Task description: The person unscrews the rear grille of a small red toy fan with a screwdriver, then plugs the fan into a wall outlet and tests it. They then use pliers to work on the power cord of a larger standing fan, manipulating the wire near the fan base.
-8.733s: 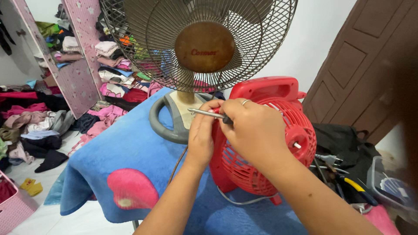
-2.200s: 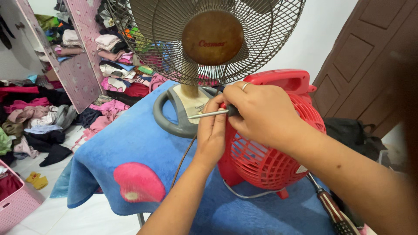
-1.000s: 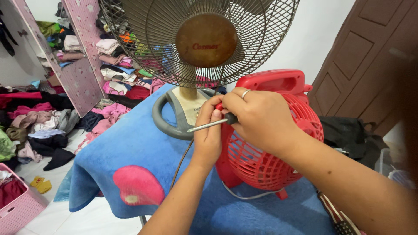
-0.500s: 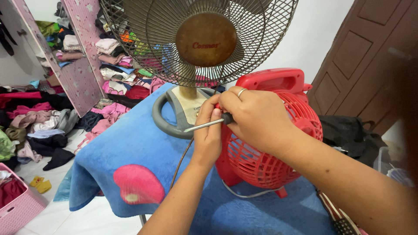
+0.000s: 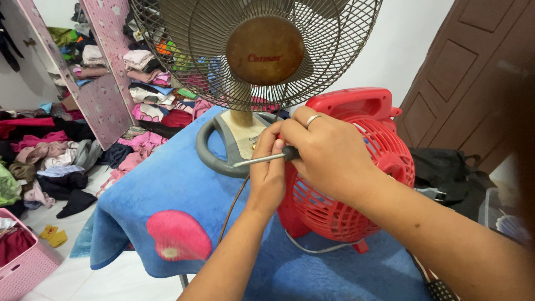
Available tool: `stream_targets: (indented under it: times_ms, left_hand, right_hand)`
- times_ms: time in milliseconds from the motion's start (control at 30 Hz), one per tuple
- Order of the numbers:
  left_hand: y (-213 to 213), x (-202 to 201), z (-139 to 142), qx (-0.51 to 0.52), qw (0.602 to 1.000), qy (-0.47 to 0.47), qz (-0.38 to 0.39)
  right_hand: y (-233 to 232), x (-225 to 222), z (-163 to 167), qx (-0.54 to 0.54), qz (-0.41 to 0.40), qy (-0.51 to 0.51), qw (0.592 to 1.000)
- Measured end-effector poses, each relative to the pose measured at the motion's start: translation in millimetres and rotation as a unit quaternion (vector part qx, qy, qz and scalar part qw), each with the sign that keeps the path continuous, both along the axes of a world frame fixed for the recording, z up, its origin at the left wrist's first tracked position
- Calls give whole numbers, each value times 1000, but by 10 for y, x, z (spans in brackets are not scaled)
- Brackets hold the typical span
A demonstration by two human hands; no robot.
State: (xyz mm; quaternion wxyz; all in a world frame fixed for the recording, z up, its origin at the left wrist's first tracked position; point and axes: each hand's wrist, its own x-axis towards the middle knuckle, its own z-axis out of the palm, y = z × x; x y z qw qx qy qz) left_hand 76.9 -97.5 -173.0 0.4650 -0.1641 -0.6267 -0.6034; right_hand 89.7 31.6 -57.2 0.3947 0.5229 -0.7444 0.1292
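A small red fan (image 5: 356, 184) with a carry handle stands on a blue blanket (image 5: 167, 189). My right hand (image 5: 329, 153), a ring on one finger, rests over the fan's front grille and grips a screwdriver (image 5: 262, 160) whose metal shaft points left. My left hand (image 5: 267, 173) is pressed against the fan's left side just under the shaft, its fingers curled on the housing. Where the screwdriver's tip touches the fan is hidden by my hands.
A large grey desk fan (image 5: 256, 50) with a wire grille and round base (image 5: 223, 150) stands just behind. A brown cable (image 5: 231, 209) runs down the blanket. Clothes lie piled on the floor (image 5: 50, 161) at left, with a pink basket (image 5: 25, 267). A brown door (image 5: 473, 72) is at right, a black bag (image 5: 446, 173) below it.
The hands stay on the red fan with the screwdriver; the shaft has shifted only slightly. Earlier, the view rose and the red fan sat a little lower.
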Motion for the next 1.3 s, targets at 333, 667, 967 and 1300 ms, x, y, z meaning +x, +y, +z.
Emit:
stream_targets:
  times_ms: [333,667,967,1300]
  left_hand:
    - [10,-35,-39,45,996,-3,-72]
    - [-1,-38,-47,38,995,17,-86]
    - [-21,-107,-109,59,991,33,-118]
    - [-34,-119,-97,51,996,24,-75]
  right_hand:
    - [-36,-8,42,2,31,-66,997]
    - [-71,-66,6,39,30,-4,999]
    - [-59,-70,8,45,47,-9,998]
    - [-48,-82,38,39,36,-41,998]
